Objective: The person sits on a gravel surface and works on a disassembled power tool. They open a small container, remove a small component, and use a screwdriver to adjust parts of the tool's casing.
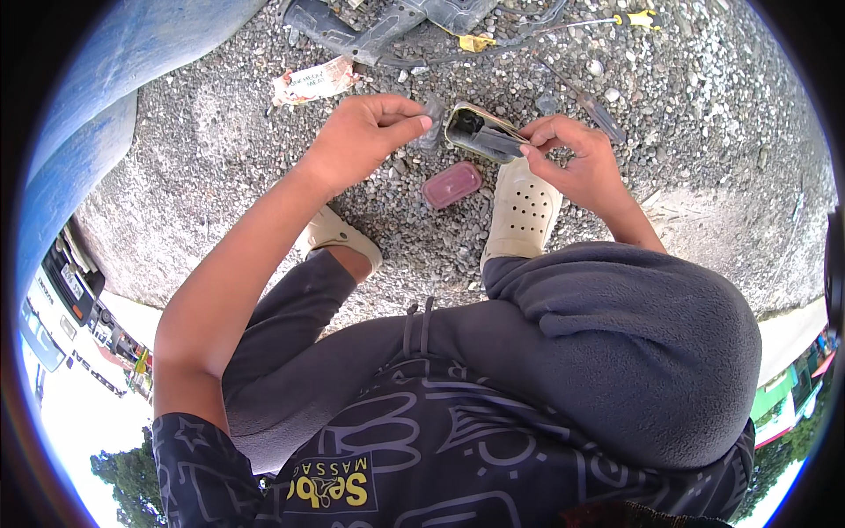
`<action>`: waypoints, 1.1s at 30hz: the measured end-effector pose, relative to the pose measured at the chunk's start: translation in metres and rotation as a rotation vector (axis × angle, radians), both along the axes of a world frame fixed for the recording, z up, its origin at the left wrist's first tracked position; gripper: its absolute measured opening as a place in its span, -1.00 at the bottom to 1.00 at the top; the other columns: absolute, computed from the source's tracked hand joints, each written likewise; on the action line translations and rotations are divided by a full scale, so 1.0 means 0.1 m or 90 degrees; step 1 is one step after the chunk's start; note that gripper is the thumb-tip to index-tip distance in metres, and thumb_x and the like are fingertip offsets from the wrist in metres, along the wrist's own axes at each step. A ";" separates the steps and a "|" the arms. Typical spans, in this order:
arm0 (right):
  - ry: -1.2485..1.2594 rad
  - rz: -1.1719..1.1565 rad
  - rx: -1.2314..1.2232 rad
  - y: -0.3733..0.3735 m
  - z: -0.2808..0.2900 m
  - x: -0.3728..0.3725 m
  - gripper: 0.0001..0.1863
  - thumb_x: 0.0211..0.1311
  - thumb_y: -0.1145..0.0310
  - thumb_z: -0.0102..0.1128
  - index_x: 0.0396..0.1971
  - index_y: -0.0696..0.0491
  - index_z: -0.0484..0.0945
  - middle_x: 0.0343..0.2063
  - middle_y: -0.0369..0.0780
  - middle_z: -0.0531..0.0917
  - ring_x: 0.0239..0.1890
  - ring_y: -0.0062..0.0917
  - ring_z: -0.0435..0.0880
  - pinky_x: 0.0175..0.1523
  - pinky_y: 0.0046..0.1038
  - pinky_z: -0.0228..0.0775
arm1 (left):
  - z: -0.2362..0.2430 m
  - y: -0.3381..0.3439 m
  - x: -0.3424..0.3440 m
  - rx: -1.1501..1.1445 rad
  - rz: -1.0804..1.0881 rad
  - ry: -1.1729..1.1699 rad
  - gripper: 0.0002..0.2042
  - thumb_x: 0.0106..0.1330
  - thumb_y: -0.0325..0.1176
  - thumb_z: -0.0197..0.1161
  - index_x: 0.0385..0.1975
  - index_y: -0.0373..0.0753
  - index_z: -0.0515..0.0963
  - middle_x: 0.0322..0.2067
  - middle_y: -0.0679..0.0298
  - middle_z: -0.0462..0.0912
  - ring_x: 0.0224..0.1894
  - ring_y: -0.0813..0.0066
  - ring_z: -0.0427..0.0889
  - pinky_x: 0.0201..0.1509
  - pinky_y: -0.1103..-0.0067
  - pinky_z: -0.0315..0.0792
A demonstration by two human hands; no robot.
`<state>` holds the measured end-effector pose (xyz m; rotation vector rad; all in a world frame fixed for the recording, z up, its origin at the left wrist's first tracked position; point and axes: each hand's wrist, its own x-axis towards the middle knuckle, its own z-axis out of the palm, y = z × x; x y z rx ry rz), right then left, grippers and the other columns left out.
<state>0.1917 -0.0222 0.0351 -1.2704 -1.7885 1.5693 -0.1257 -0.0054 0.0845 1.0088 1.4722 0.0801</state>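
My left hand [365,141] pinches a small grey, crumpled-looking piece [430,135], too indistinct to name, just left of an open rectangular tin [475,132]. My right hand [581,163] grips that tin by its right end; its dark inside shows grey and black material. A pink oblong lid or box [451,185] lies on the gravel below the tin, between my two cream clogs [524,211].
Dark plastic vehicle panels [370,26] lie along the top, near a yellow-handled screwdriver [641,19] and another dark-handled tool [603,119]. A torn, printed wrapper [312,81] rests upper left. A blue curved surface [79,79] borders the left; a white truck [62,308] appears beyond.
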 end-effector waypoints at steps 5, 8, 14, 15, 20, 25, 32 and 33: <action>-0.069 0.030 0.178 -0.09 -0.16 -0.23 -0.84 0.19 0.44 0.47 -0.30 0.08 0.63 -0.22 -0.23 0.77 -0.22 -0.33 0.78 -0.13 -0.36 0.69 | 0.05 0.10 -0.23 -0.172 0.298 -0.234 -0.85 0.53 -0.34 0.24 0.00 -0.15 0.54 -0.43 0.53 0.50 -0.58 0.74 0.20 -0.43 0.67 0.15; -0.134 0.082 0.316 -0.11 -0.22 -0.25 -0.82 0.16 0.36 0.48 -0.31 0.02 0.63 -0.22 -0.30 0.75 -0.13 -0.31 0.72 -0.11 -0.33 0.65 | 0.06 0.05 -0.21 -0.254 0.462 -0.394 -0.87 0.51 -0.41 0.19 -0.03 -0.17 0.54 -0.46 0.52 0.44 -0.60 0.74 0.19 -0.44 0.68 0.13; -0.222 0.138 0.347 -0.10 -0.12 -0.27 -0.72 0.14 0.25 0.57 -0.25 0.04 0.67 -0.12 -0.32 0.73 -0.09 -0.41 0.67 -0.13 -0.42 0.64 | 0.00 -0.03 -0.02 -0.194 0.292 -0.304 -0.79 0.42 -0.31 0.41 -0.08 -0.25 0.64 -0.51 0.53 0.52 -0.61 0.79 0.19 -0.45 0.68 0.15; -0.206 0.095 0.325 -0.08 -0.08 -0.27 -0.70 0.17 0.20 0.56 -0.22 0.04 0.69 -0.14 -0.32 0.71 -0.13 -0.43 0.67 -0.13 -0.42 0.63 | -0.01 -0.03 0.03 -0.172 0.264 -0.248 -0.77 0.38 -0.29 0.46 -0.11 -0.27 0.67 -0.52 0.53 0.54 -0.60 0.81 0.19 -0.46 0.68 0.15; -0.042 -0.022 0.088 0.09 0.08 -0.27 -0.62 0.19 0.16 0.60 -0.10 0.05 0.73 -0.19 -0.30 0.73 -0.30 -0.55 0.72 -0.20 -0.49 0.62 | -0.01 -0.02 0.35 -0.047 0.154 -0.184 -0.72 0.33 -0.23 0.53 -0.17 -0.33 0.77 -0.32 0.33 0.77 -0.35 0.67 0.61 -0.22 0.67 0.45; 0.032 -0.050 -0.051 0.11 0.12 -0.33 -0.68 0.32 0.26 0.51 -0.03 0.09 0.73 -0.27 -0.26 0.79 -0.26 -0.61 0.77 -0.15 -0.51 0.63 | -0.09 0.03 0.64 0.006 0.175 -0.228 -0.69 0.33 -0.18 0.53 -0.19 -0.33 0.77 -0.32 0.31 0.79 -0.27 0.61 0.67 -0.13 0.60 0.53; 0.019 -0.067 -0.159 0.18 0.19 -0.23 -0.68 0.52 0.20 0.31 0.05 0.11 0.73 -0.28 -0.25 0.82 -0.23 -0.65 0.76 -0.10 -0.52 0.61 | -0.25 0.10 0.70 0.118 0.079 -0.142 -0.68 0.42 -0.13 0.43 -0.14 -0.31 0.75 -0.37 0.25 0.77 -0.33 0.63 0.62 -0.17 0.58 0.52; 0.006 -0.062 -0.169 0.19 0.19 -0.22 -0.68 0.53 0.19 0.29 0.05 0.12 0.73 -0.28 -0.25 0.82 -0.23 -0.64 0.76 -0.10 -0.52 0.62 | -0.27 0.10 0.71 0.122 0.075 -0.136 -0.68 0.43 -0.12 0.42 -0.14 -0.31 0.74 -0.36 0.25 0.77 -0.33 0.63 0.62 -0.18 0.58 0.52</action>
